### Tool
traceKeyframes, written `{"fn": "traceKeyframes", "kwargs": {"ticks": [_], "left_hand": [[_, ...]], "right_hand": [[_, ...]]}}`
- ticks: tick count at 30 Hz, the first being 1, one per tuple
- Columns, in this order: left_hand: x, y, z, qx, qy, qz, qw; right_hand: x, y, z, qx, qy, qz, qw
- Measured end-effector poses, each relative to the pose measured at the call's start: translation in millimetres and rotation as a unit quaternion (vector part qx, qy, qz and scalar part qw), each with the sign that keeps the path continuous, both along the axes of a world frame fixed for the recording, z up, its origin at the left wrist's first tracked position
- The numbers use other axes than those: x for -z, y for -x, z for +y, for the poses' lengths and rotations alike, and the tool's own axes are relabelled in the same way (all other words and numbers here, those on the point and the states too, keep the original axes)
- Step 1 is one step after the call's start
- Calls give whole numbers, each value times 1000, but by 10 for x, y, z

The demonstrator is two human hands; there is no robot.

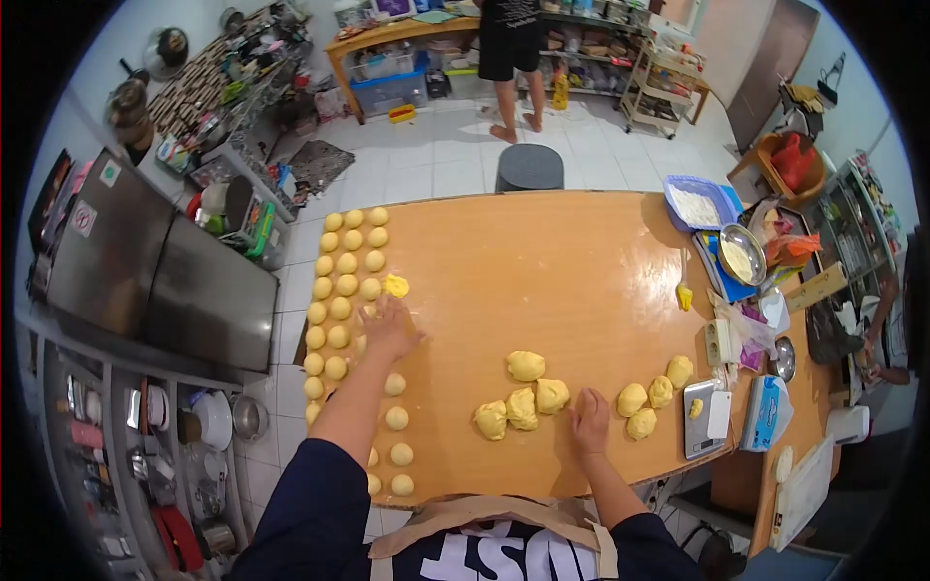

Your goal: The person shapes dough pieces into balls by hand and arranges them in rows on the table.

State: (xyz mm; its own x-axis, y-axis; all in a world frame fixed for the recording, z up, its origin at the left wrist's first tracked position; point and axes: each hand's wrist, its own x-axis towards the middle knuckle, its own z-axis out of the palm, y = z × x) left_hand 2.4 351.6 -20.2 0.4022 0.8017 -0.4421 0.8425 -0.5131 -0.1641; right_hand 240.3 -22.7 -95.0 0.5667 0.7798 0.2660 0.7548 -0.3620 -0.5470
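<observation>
My left hand (390, 331) reaches over the left side of the table, fingers spread, beside the rows of round dough balls (347, 262). Just beyond its fingertips lies a bright yellow soft smear (395, 286). The hand and forearm hide some of the balls. My right hand (589, 423) rests near the front edge, fingers loosely extended, with nothing visible in it. To its left sit several rough dough lumps (523, 408), the closest one just apart from the fingers. More dough lumps (661, 391) lie to its right.
At right stand a digital scale (699, 441) with a small dough bit, a blue tissue pack (765, 412), a metal bowl (741, 255) and a purple basket (697, 201) of white powder. A yellow-tipped tool (684, 290) lies nearby. Beyond the grey stool (530, 168) stands a person (511, 48).
</observation>
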Motion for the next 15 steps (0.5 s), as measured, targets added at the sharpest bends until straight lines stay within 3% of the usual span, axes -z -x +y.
{"fn": "traceKeyframes", "kwargs": {"ticks": [4, 7, 9, 10, 12, 15], "left_hand": [[87, -343, 298, -73, 8, -11, 997], [330, -528, 295, -145, 68, -140, 977], [555, -733, 68, -138, 65, -300, 942], [701, -824, -247, -105, 29, -411, 905], [576, -1012, -935, -11, 93, -502, 860], [-176, -1050, -1868, 108, 261, -448, 848]], "right_hand": [[-79, 41, 24, 14, 19, -11, 1000], [-133, 34, 33, 12, 28, -9, 999], [-145, 31, 38, 14, 27, -7, 1000], [-140, 31, 38, 14, 26, -6, 1000], [-114, 31, 23, 11, 17, 4, 1000], [-38, -9, -15, 23, -24, 67, 997]]}}
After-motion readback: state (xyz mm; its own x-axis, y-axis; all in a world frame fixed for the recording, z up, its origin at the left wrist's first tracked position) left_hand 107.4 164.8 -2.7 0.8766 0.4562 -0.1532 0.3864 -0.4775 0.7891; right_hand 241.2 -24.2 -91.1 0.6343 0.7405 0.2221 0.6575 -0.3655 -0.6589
